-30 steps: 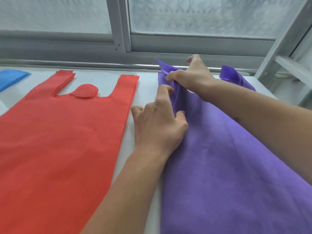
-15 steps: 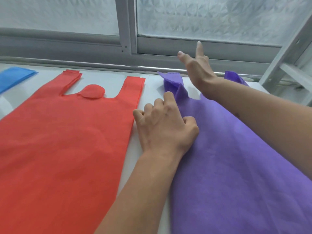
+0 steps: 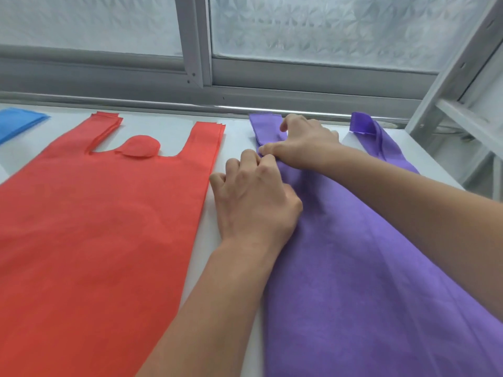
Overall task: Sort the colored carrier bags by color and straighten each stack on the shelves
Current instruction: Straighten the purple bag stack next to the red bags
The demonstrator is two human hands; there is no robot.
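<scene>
Fingers of left hand (image 3: 253,202) curl down on the purple bag (image 3: 367,268) at its left edge, knuckles up; whether they pinch fabric or only press, can't tell. Right hand (image 3: 302,140) at 12 o'clock from it, fingers bent, pinching the bag's left handle (image 3: 265,126) flat. Hands touch at the fingertips. Right handle (image 3: 363,123) curls up, free. Purple bag lies on the shelf (image 3: 236,126) at 3 o'clock of red stack (image 3: 103,227). Blue bag (image 3: 16,122) at 9, far left.

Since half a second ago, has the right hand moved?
Yes. The right hand came down from the window frame onto the purple bag's left handle.
</scene>
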